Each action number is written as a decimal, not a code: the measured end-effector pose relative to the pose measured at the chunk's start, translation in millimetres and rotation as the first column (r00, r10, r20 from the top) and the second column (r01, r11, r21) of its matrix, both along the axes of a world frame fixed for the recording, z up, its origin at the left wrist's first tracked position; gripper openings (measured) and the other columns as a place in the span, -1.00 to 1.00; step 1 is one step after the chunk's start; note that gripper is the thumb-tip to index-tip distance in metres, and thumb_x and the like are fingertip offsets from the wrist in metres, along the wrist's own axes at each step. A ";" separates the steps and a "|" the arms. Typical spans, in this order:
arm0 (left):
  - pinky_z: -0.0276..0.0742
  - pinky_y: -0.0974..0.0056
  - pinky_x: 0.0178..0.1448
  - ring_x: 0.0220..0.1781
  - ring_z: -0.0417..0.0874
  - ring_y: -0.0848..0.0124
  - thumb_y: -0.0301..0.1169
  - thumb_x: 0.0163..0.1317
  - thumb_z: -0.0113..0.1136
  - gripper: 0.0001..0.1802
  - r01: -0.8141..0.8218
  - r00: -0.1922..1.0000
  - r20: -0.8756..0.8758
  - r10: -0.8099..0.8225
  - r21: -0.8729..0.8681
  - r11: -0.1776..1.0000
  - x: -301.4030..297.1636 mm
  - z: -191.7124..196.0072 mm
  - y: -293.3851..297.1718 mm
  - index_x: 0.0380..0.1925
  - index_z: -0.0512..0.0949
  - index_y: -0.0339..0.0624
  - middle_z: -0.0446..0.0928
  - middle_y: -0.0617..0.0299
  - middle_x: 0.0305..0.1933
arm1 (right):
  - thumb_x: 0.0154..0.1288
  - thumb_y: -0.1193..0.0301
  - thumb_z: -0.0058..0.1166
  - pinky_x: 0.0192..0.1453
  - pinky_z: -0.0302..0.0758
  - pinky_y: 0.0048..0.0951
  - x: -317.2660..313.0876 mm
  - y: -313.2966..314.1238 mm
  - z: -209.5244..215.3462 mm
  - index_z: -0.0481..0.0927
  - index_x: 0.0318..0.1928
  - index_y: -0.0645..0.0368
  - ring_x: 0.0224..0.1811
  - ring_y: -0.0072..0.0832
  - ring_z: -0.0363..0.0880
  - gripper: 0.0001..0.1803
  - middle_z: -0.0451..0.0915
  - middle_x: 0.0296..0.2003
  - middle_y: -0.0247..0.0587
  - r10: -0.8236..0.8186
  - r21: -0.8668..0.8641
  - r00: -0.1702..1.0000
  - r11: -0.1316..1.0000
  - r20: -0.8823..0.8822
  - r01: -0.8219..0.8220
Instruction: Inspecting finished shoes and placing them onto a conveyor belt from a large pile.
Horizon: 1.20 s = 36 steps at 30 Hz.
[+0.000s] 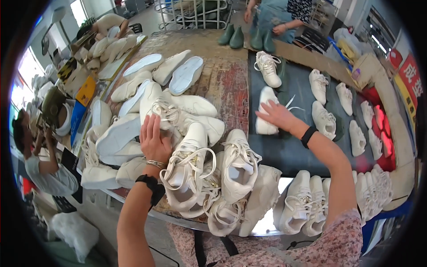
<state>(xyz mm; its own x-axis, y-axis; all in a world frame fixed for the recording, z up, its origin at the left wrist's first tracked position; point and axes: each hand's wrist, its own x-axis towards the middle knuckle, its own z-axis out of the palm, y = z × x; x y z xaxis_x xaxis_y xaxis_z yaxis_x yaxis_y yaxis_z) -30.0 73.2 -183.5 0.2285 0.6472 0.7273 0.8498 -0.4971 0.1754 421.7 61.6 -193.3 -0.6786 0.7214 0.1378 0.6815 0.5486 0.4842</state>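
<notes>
A white lace-up sneaker (266, 126) lies on the black conveyor belt, a loose lace sticking out to its right. My right hand (280, 115) reaches over this sneaker from the right, its fingers curved across the upper. On the wooden table, my left hand (155, 141) lies against the heap of white shoes, fingers stretched out and close together. Just beyond those fingertips is a laced sneaker (153, 100); whether they touch it I cannot tell. Nearer to me, two sneakers (189, 167) (240, 160) stand with toes pointing away and openings toward me.
More sneakers (323, 119) stand in rows on the belt (293, 151), running toward a red-glowing opening (382, 129) at right. Several sneakers (299, 202) line the belt's near edge. Green shoe lasts (236, 39) stand at the far edge. Other people work at left and across the table.
</notes>
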 end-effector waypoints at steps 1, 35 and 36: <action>0.19 0.00 0.38 0.37 0.29 0.04 -0.47 -0.08 -0.03 -0.33 -0.022 1.000 0.002 0.022 -0.015 1.000 1.3 -1.6 -0.6 0.19 0.37 -0.18 0.38 0.09 0.26 | 0.14 0.44 0.00 -0.09 0.58 -0.25 7.6 -7.8 -12.2 0.40 0.19 -0.10 0.10 -0.10 0.40 -0.46 0.38 0.16 -0.13 -0.047 -0.022 0.997 0.999 0.056 0.048; -0.04 -0.04 0.47 0.46 0.11 0.11 -0.21 0.10 0.10 -0.30 -0.020 0.997 -0.082 0.000 -0.239 0.971 -29.7 21.0 -9.2 0.28 0.24 -0.13 0.23 0.10 0.37 | 0.26 0.29 0.07 0.33 0.21 -0.11 -239.1 -110.4 112.2 0.54 0.09 0.03 0.30 -0.04 0.23 -0.62 0.39 0.20 -0.12 0.087 -0.093 0.654 0.967 -0.752 -0.236; -0.04 -0.04 0.47 0.46 0.11 0.11 -0.21 0.10 0.10 -0.30 -0.014 0.995 -0.098 -0.008 -0.222 0.975 -22.9 30.6 -5.8 0.28 0.24 -0.13 0.23 0.10 0.37 | 0.29 0.24 0.02 0.35 0.18 -0.10 -242.1 -103.7 90.3 0.53 0.11 0.00 0.31 -0.05 0.22 -0.61 0.36 0.24 -0.14 0.049 -0.147 0.643 0.958 -0.765 -0.247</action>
